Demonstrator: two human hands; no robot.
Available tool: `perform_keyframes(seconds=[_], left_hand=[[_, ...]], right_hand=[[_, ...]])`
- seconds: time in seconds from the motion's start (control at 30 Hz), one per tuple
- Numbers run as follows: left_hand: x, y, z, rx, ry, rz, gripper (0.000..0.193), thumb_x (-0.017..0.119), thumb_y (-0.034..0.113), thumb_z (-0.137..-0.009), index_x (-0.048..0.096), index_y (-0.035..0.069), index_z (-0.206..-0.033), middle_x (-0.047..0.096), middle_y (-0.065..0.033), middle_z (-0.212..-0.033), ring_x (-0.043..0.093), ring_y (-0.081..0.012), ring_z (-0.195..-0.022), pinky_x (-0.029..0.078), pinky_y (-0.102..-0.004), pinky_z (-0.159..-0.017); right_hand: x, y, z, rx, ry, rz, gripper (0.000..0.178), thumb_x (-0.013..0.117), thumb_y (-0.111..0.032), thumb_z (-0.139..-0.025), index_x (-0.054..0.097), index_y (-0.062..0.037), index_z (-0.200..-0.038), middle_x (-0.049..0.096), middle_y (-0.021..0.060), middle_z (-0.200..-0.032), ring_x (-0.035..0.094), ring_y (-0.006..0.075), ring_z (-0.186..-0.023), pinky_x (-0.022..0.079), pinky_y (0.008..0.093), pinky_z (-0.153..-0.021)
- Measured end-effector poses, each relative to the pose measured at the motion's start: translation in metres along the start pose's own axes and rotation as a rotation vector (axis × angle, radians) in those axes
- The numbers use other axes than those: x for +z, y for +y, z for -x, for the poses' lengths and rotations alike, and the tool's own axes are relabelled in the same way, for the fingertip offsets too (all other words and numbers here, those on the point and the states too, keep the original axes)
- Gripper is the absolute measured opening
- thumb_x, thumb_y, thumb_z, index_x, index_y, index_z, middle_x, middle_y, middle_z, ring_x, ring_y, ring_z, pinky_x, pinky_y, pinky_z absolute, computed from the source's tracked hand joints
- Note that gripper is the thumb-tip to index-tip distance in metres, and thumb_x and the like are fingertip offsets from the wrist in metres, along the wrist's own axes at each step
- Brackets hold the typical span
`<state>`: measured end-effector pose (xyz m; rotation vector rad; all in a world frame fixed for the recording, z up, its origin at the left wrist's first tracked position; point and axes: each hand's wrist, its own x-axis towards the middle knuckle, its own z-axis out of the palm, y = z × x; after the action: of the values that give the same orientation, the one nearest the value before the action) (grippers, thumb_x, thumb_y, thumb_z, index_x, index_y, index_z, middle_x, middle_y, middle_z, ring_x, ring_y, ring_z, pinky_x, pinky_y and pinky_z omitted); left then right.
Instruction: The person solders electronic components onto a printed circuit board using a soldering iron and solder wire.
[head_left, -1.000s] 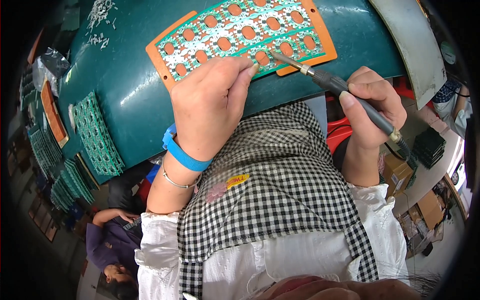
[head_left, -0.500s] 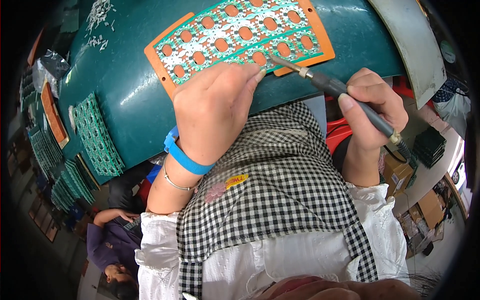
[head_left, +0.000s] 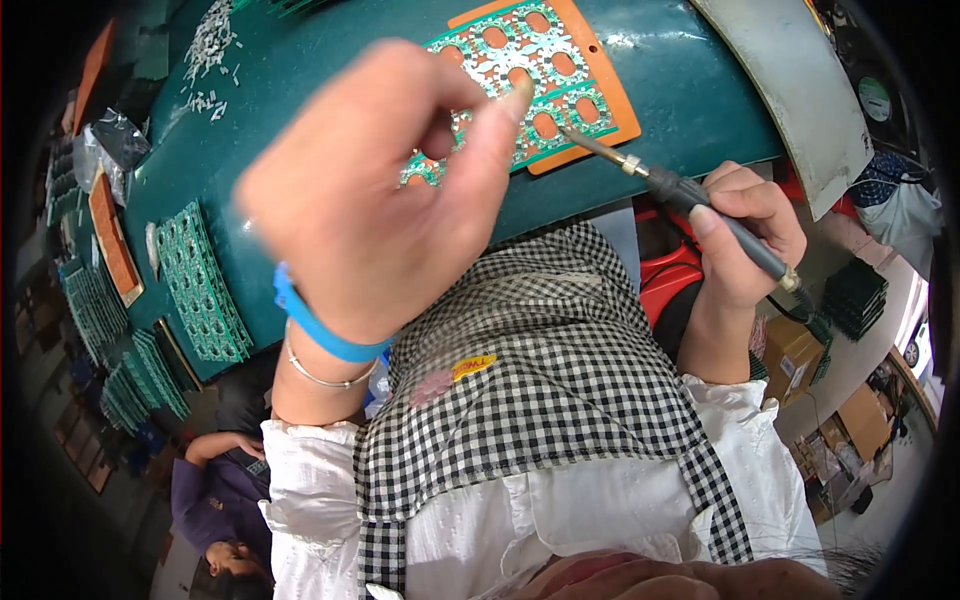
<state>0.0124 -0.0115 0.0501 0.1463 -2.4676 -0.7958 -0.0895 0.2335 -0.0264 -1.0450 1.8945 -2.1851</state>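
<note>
A green circuit board panel (head_left: 548, 88) with rows of oval openings lies in an orange tray (head_left: 622, 112) on the dark green table. My right hand (head_left: 752, 238) grips a soldering iron (head_left: 690, 195) by its dark handle. The iron's tip meets the panel near an opening in the row closest to me, though contact is unclear. Over the panel's left part hovers my left hand (head_left: 365, 195), wearing a blue wristband and slightly blurred. Its thumb and index finger are pinched together; anything between them is too small to make out. This hand hides much of the panel.
Small white parts (head_left: 208, 60) lie scattered at the far left. Green circuit boards (head_left: 203, 285) stand at the table's left edge, near an orange strip (head_left: 113, 240) and a plastic bag (head_left: 112, 148). A pale curved sheet (head_left: 765, 90) borders the right. Another person (head_left: 218, 490) sits lower left.
My left hand has lifted off the panel and moved left, toward the camera. The panel and tray appear shifted slightly left and up. The soldering iron stays in my right hand near the same row.
</note>
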Motion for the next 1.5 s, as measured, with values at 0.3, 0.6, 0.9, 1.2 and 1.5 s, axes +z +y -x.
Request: perform_keyframes(seconds=[0.3, 0.6, 0.9, 1.2, 1.5], left_hand=[[0.026, -0.017, 0.042, -0.126, -0.124, 0.025, 0.007, 0.076, 0.001, -0.079, 0.071, 0.001, -0.084, 0.062, -0.0025, -0.065, 0.052, -0.0052, -0.053, 0.040, -0.0207, -0.048], [0.036, -0.022, 0.049, -0.116, -0.156, 0.026, 0.009, 0.075, 0.005, -0.078, 0.068, 0.004, -0.084, 0.068, -0.0114, -0.072, 0.065, -0.0268, -0.060, 0.051, -0.0356, -0.052], [0.032, -0.024, 0.049, -0.042, -0.174, -0.007, 0.009, 0.079, 0.005, -0.077, 0.073, 0.004, -0.084, 0.067, -0.0065, -0.069, 0.060, -0.0170, -0.054, 0.045, -0.0259, -0.050], [0.026, -0.017, 0.041, -0.074, -0.089, 0.031, 0.007, 0.076, 0.000, -0.079, 0.071, 0.003, -0.082, 0.067, -0.0061, -0.068, 0.060, -0.0105, -0.057, 0.045, -0.0241, -0.051], [0.042, -0.025, 0.040, -0.017, -0.079, 0.010, 0.010, 0.076, 0.005, -0.077, 0.068, 0.006, -0.084, 0.066, -0.0089, -0.070, 0.063, -0.0255, -0.056, 0.049, -0.0334, -0.048]], right_hand=[[0.010, 0.006, -0.004, 0.011, -0.062, 0.087, 0.017, 0.074, 0.011, -0.069, 0.061, 0.0070, -0.079, 0.063, 0.0125, -0.071, 0.057, 0.0154, -0.059, 0.041, 0.0260, -0.053], [0.012, 0.003, -0.003, 0.002, -0.079, 0.134, 0.017, 0.076, 0.010, -0.068, 0.062, 0.0074, -0.077, 0.063, 0.0133, -0.069, 0.057, 0.0155, -0.059, 0.039, 0.0246, -0.051], [0.013, -0.001, -0.009, 0.003, -0.143, 0.180, 0.018, 0.077, 0.009, -0.068, 0.061, 0.0071, -0.077, 0.063, 0.0115, -0.068, 0.056, 0.0147, -0.058, 0.040, 0.0252, -0.052], [-0.002, 0.005, -0.011, -0.018, 0.043, -0.037, 0.013, 0.068, 0.010, -0.074, 0.060, 0.0052, -0.083, 0.059, 0.0098, -0.067, 0.052, 0.0165, -0.060, 0.041, 0.0271, -0.057], [0.005, 0.011, -0.016, -0.019, -0.013, 0.040, 0.015, 0.070, 0.014, -0.071, 0.061, 0.0061, -0.080, 0.061, 0.0096, -0.068, 0.055, 0.0157, -0.061, 0.042, 0.0267, -0.057]])
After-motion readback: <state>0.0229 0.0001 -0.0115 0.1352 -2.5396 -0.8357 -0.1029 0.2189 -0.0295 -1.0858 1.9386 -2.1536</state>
